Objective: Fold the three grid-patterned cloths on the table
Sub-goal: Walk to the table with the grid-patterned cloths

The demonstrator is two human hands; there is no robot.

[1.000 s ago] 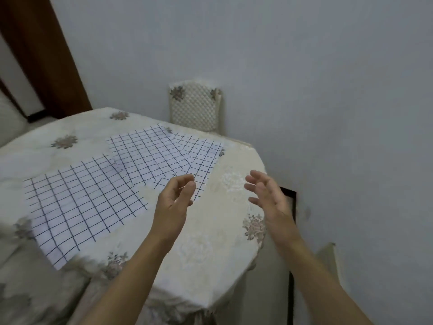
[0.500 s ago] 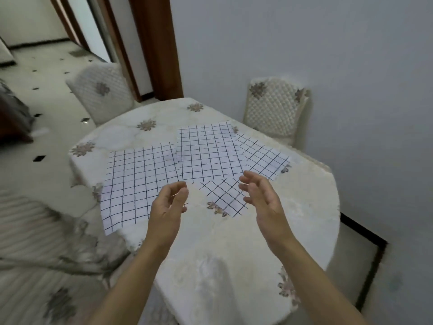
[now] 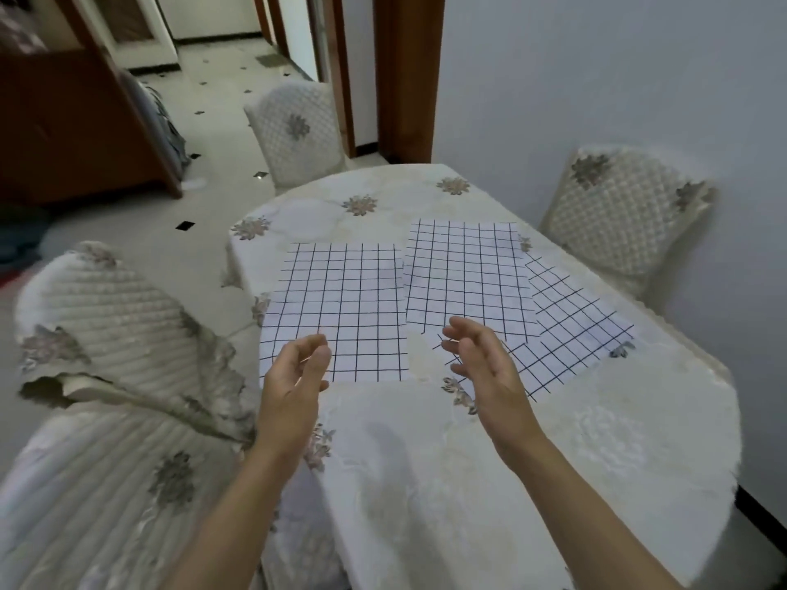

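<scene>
bare hands (image 3: 394, 368) raised over table (image 3: 617, 440), fingers loosely curled, palms facing.

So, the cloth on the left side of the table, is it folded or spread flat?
Spread flat. The left cloth lies as one full sheet on the table, its grid unbroken, no doubled edge visible.

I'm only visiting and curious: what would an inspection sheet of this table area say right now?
Surface: table, cream flowered cover.
Job's things: left cloth, middle cloth, right cloth all flat, unfolded; middle overlaps right.
Clutter: nothing seen.
Hands: left hand and right hand above the cloths' near edges, fingers relaxed, holding nothing.
Cables: nothing seen.
Surroundings: near chair, far chair, right chair, wall, door frame.
</scene>
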